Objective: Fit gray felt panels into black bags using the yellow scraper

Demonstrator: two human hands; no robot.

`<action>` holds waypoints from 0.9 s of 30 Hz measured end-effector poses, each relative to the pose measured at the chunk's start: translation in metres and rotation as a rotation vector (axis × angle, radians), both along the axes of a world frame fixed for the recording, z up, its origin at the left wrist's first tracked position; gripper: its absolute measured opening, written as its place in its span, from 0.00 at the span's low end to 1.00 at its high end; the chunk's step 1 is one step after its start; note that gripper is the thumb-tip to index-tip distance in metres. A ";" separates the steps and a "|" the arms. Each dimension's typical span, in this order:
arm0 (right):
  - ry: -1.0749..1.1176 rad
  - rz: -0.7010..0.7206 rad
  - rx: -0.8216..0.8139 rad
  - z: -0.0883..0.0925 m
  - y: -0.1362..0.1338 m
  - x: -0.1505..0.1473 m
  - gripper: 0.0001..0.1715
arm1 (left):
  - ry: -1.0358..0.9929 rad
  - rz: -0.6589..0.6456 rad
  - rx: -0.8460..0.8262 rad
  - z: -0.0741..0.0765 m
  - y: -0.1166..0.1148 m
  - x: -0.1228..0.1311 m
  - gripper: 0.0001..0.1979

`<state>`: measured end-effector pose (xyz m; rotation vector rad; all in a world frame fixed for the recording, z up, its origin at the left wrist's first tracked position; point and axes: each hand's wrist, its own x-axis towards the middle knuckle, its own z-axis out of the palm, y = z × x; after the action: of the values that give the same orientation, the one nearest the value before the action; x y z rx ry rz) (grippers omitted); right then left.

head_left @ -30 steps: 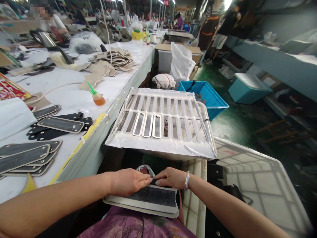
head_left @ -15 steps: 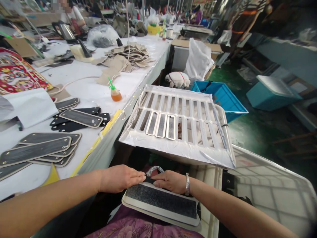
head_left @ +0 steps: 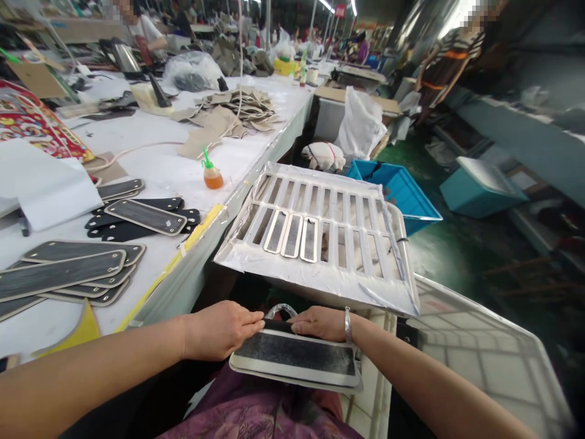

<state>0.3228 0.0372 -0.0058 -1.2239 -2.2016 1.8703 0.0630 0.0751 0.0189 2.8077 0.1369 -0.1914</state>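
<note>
A flat dark panel with a pale border [head_left: 297, 360] rests above my lap, tilted slightly. Along its far edge runs a black strip [head_left: 277, 325], and a clear-wrapped loop stands up behind it. My left hand [head_left: 223, 329] presses its closed fingers on the strip's left end. On the right part of the same edge, my right hand [head_left: 315, 323], with a silver bracelet at the wrist, has its fingers wrapped round the panel. Beyond my hands, a white slatted rack [head_left: 320, 274] carries three small grey pieces with pale borders [head_left: 291, 236].
On the left table [head_left: 150, 146] lie stacked dark strips [head_left: 64, 274], a bottle of orange liquid [head_left: 212, 177] and beige pieces [head_left: 237, 110]. A blue crate [head_left: 406, 195] stands behind the rack. At the right is a white crate [head_left: 484, 347]. A person [head_left: 450, 58] stands further back.
My hands have moved apart along the panel's far edge, showing more of the black strip. The panel now lies more level. The whole view has shifted slightly.
</note>
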 end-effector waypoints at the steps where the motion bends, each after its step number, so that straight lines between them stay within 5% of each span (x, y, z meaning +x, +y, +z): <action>1: -0.020 -0.008 -0.016 0.004 -0.005 0.012 0.24 | -0.005 0.017 0.026 0.002 -0.003 0.003 0.21; 4: -0.116 -0.145 0.146 0.017 -0.033 0.041 0.23 | -0.078 0.116 0.091 0.008 -0.019 0.015 0.18; 9: -0.263 -0.695 0.742 0.036 -0.130 0.055 0.19 | -0.221 0.167 -0.027 0.011 -0.071 0.059 0.17; 13: -0.332 -0.722 0.948 0.024 -0.189 0.044 0.13 | -0.265 0.245 -0.091 -0.006 -0.109 0.092 0.13; 18: -0.288 -0.744 1.101 -0.001 -0.192 0.035 0.07 | -0.316 0.327 -0.118 -0.022 -0.123 0.100 0.06; 27: -0.353 -0.761 1.098 -0.009 -0.183 0.030 0.08 | -0.221 0.541 -0.157 -0.008 -0.126 0.117 0.06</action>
<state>0.3526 -0.1455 -0.0143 -1.7114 -1.8796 0.1056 0.1801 -0.0511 0.0110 2.5026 0.7750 0.2240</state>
